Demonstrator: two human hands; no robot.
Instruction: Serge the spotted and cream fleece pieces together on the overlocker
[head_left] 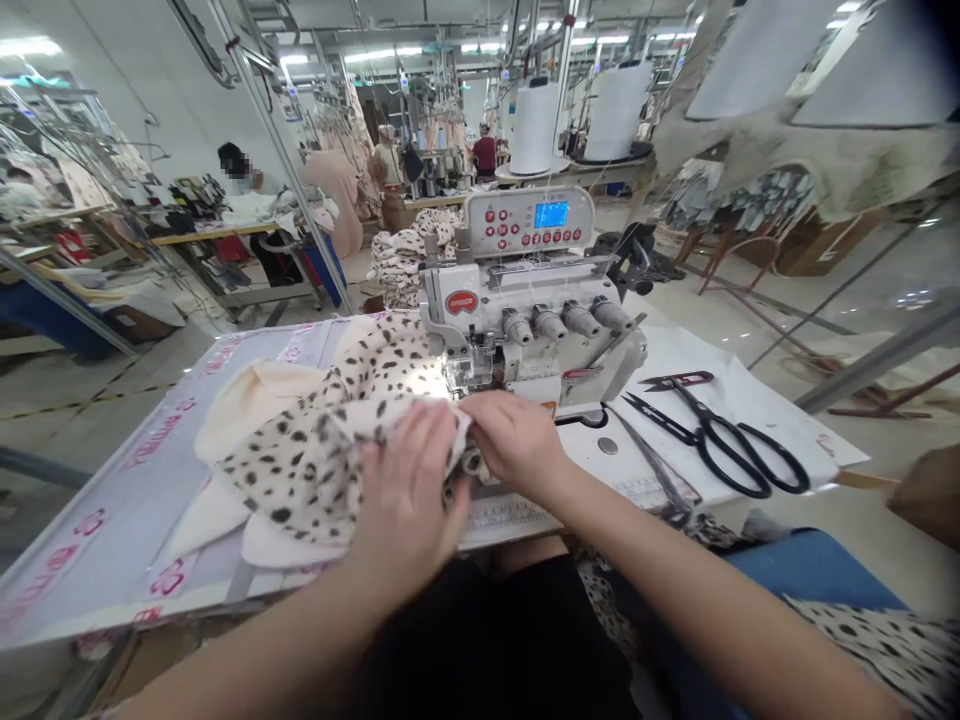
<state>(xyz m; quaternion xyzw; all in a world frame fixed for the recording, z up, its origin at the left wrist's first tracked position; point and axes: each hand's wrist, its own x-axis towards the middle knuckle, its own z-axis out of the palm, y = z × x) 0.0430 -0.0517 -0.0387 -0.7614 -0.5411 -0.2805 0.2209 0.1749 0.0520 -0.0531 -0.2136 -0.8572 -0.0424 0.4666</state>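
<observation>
From my remote seat I have the left hand (pixel 405 490) closed on a bunched fold of leopard-spotted cream fabric (pixel 315 460), and the right hand (pixel 510 437) curled down over the fabric's edge, pinching it just in front of the needle area of the overlock sewing machine (pixel 529 335). The two hands nearly touch, with the cloth gathered between them. Most of the fabric spreads left of the machine across a tabletop (pixel 97 570) covered by a clear sheet with pink printing. Right of my right hand, black-handled tailor's shears (pixel 731 450) lie on white paper (pixel 780 420), with thread snips (pixel 675 380) just above their blades. A pile of matching spotted fabric (pixel 409 255) sits behind the machine, beyond its keypad control panel (pixel 529 220), and large white thread cones (pixel 536 130) stand further back. More spotted fabric (pixel 877 650) lies low at my right, beside a blue seat (pixel 817 565). Across the workshop, a co-worker (pixel 484 155) stands at another station.
</observation>
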